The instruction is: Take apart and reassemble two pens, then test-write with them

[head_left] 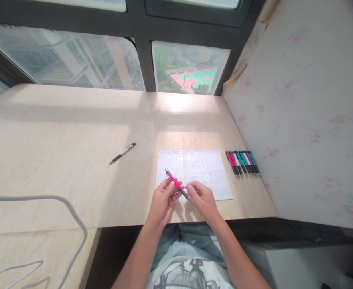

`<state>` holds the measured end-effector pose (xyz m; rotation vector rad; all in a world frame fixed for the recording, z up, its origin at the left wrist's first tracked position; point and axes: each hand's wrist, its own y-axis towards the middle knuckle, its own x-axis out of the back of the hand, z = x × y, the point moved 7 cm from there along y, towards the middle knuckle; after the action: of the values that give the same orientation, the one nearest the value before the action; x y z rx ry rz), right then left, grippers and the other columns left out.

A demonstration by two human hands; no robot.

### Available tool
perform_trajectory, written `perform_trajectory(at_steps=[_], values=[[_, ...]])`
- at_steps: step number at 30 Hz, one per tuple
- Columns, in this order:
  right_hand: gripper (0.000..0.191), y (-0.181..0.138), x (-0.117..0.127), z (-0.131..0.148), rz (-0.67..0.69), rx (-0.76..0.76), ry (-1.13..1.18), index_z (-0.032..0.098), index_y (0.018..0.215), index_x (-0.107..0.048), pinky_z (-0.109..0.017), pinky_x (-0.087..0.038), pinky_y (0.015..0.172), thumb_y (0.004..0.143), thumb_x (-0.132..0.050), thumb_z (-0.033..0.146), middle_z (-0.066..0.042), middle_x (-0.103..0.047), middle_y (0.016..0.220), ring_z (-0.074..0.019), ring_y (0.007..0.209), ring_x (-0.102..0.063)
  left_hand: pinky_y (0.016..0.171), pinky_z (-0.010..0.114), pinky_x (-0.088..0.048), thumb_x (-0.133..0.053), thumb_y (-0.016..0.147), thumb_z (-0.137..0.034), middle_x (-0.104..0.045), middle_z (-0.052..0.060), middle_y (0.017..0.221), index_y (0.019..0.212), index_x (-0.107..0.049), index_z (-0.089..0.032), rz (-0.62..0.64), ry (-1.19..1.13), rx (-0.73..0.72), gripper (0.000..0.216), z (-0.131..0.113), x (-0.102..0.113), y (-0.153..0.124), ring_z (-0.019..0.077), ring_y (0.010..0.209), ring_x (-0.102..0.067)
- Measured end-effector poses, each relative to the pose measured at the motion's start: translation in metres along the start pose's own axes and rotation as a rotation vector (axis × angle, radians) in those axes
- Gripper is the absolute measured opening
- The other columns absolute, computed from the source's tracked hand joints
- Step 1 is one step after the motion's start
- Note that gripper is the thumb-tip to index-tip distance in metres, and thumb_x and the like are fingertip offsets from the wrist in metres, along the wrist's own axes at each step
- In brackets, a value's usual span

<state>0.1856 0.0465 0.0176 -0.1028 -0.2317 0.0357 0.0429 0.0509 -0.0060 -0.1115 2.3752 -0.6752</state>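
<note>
My left hand is closed around a pink ballpoint pen with a black grip, pinching it between thumb and fingers. The pen slants, its clicker end up and to the left, its tip down and to the right. Close beside the tip is my right hand, its fingers curled and thumb near the index finger; whether something small is between them I cannot make out. Beneath both hands lies a white sheet of paper, with faint marks along its far edge.
To the left lies a white-and-black pen. A row of several coloured pens sits on the right, by the flowered wall. A grey cable curves across the desk at lower left. Windows line the back.
</note>
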Motion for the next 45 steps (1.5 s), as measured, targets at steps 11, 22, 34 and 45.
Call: perform_trajectory(at_steps=[11,22,34,45], values=[[0.025,-0.006,-0.004,-0.015,-0.029,-0.182,0.360,0.018,0.090,-0.070,-0.025,-0.040,0.058,0.084,-0.067,0.041,0.002,-0.056,0.063,-0.0117,0.058,-0.049,0.088,0.030,-0.053,-0.077,0.075,-0.024,-0.071,0.003,0.092,0.113,-0.062,-0.020,-0.006,0.091,-0.144,0.041,-0.008,0.000,-0.008,0.0151,0.092,-0.067],[0.024,-0.004,-0.001,-0.025,-0.245,-0.330,1.042,0.015,0.086,-0.071,-0.018,-0.032,0.046,0.075,-0.079,0.036,0.005,-0.047,0.059,-0.0060,0.052,-0.037,0.088,0.035,-0.054,-0.072,0.081,-0.028,-0.074,0.010,0.108,0.106,-0.069,-0.019,0.160,0.430,-0.265,0.026,-0.018,-0.008,-0.021,0.0221,0.091,-0.072],[0.027,-0.006,-0.008,-0.020,-0.210,-0.332,1.044,0.016,0.082,-0.066,-0.019,-0.029,0.044,0.079,-0.075,0.041,0.006,-0.044,0.056,-0.0054,0.048,-0.032,0.084,0.036,-0.057,-0.073,0.080,-0.027,-0.075,0.010,0.106,0.097,-0.076,-0.021,0.182,0.529,-0.495,0.019,-0.023,-0.011,-0.031,0.0244,0.089,-0.072],[0.030,-0.013,-0.001,0.000,-0.369,-0.125,0.742,0.019,0.085,-0.066,-0.025,-0.036,0.055,0.085,-0.064,0.048,0.002,-0.049,0.060,-0.0113,0.058,-0.043,0.070,0.026,-0.054,-0.080,0.071,-0.039,-0.074,0.004,0.077,0.086,-0.071,-0.015,-0.198,0.011,-0.271,0.030,0.006,0.004,-0.022,0.0138,0.065,-0.069]])
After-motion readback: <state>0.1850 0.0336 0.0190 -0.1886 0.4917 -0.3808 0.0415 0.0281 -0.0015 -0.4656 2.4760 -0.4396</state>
